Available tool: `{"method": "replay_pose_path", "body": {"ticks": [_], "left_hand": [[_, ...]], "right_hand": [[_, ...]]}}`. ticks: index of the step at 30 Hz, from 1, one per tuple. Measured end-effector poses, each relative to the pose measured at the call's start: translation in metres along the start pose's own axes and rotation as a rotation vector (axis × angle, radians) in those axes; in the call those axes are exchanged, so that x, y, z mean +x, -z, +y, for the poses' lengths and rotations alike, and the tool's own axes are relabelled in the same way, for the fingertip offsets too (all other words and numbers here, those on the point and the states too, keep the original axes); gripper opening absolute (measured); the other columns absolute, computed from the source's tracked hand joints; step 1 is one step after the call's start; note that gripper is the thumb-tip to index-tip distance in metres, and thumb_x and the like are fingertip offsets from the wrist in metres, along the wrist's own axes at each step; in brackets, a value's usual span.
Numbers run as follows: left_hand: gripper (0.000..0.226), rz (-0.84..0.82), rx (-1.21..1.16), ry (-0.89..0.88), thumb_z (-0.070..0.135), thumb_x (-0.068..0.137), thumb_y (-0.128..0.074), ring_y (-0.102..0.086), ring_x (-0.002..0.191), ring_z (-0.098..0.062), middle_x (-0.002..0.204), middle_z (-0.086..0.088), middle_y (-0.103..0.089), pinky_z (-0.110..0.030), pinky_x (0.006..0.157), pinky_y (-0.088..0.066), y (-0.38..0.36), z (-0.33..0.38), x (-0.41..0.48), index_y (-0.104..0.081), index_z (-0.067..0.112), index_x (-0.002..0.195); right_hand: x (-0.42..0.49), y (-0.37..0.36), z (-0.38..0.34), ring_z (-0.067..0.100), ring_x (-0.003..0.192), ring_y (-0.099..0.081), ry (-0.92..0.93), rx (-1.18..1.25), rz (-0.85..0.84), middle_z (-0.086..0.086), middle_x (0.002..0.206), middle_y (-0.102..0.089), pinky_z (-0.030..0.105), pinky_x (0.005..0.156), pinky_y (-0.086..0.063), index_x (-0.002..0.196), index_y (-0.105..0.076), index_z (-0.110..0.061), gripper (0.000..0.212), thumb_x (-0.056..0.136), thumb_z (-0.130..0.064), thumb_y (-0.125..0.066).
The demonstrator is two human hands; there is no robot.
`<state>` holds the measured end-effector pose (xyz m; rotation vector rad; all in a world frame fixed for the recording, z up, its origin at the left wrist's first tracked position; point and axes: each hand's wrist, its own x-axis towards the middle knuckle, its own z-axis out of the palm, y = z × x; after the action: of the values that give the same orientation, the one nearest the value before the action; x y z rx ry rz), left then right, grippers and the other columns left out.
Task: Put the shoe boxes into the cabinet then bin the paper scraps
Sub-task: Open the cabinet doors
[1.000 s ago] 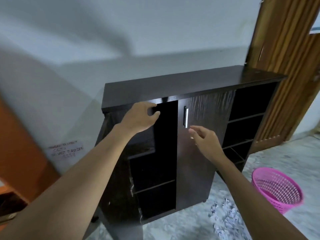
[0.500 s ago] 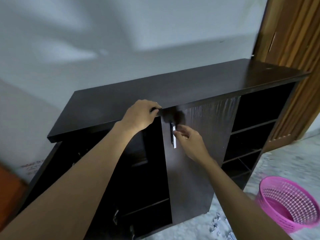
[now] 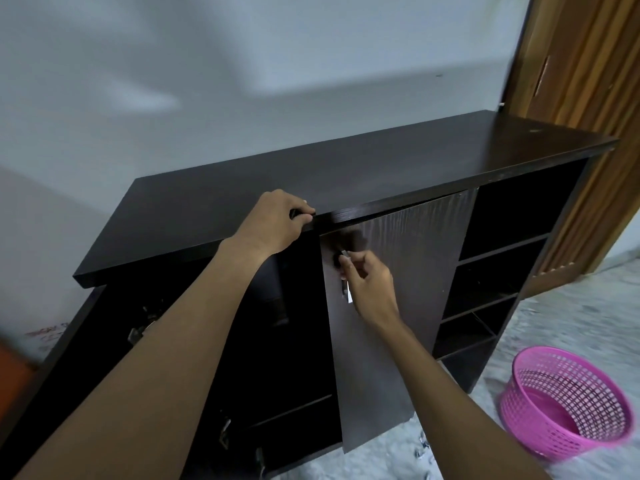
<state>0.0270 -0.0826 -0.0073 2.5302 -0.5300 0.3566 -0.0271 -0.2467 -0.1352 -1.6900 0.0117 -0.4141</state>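
Note:
A dark brown cabinet (image 3: 346, 174) stands against the grey wall. Its left door (image 3: 41, 393) is swung open, showing dark shelves inside. My left hand (image 3: 273, 221) grips the front edge of the cabinet top. My right hand (image 3: 367, 282) is closed around the silver handle (image 3: 347, 295) of the right door (image 3: 408, 271), which stands slightly ajar. A few white paper scraps (image 3: 424, 452) lie on the floor in front of the cabinet. No shoe boxes are in view.
A pink mesh basket (image 3: 568, 403) sits on the floor at the lower right. Open shelves (image 3: 502, 251) fill the cabinet's right end. A wooden door (image 3: 588, 98) stands at the right. An orange object (image 3: 14, 372) shows at the left edge.
My right hand has reached the right door's handle and closed on it. I have come closer, so the cabinet top now fills more of the view. My left hand stays at the top edge.

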Motion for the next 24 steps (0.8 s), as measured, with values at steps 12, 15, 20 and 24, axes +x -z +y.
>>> {"method": "replay_pose_path", "body": {"ticks": [12,15,20,24], "left_hand": [[0.023,0.081,0.146,0.034,0.022,0.090,-0.056,-0.063,0.108,-0.032,0.110,-0.007,-0.071,-0.046,0.095,-0.050,-0.012,0.015,-0.012,-0.073,0.019,0.105],[0.033,0.020,0.060,-0.133,0.035,0.092,-0.056,-0.059,0.117,-0.025,0.121,-0.003,-0.067,-0.048,0.103,-0.043,-0.026,0.036,-0.027,-0.067,0.019,0.119],[0.041,-0.343,-0.229,-0.311,0.036,0.098,-0.052,-0.027,0.144,-0.006,0.154,0.006,-0.038,-0.032,0.120,-0.022,-0.055,0.076,-0.051,-0.053,0.028,0.138],[0.034,-0.563,-0.377,-0.331,0.044,0.100,-0.043,-0.009,0.146,0.004,0.158,0.019,-0.023,-0.034,0.121,-0.014,-0.075,0.090,-0.058,-0.058,0.039,0.131]], "right_hand": [[-0.090,0.046,-0.019,0.014,0.092,-0.066,-0.008,-0.190,0.102,-0.010,0.101,-0.066,0.037,0.079,-0.057,0.113,-0.047,-0.044,0.074,0.055,-0.085,-0.069],[-0.092,0.032,-0.027,0.017,0.091,-0.068,-0.027,-0.352,0.224,-0.011,0.099,-0.065,0.044,0.078,-0.058,0.130,-0.033,-0.054,0.081,0.062,-0.075,-0.072],[-0.100,0.030,-0.030,0.005,0.096,-0.065,-0.041,-0.385,0.295,-0.026,0.097,-0.059,0.036,0.078,-0.056,0.125,-0.041,-0.050,0.063,0.071,-0.060,-0.073],[-0.114,0.056,-0.021,0.001,0.094,-0.064,0.036,-0.347,0.350,-0.019,0.100,-0.067,0.035,0.077,-0.056,0.118,-0.057,-0.038,0.052,0.070,-0.053,-0.071]]}}
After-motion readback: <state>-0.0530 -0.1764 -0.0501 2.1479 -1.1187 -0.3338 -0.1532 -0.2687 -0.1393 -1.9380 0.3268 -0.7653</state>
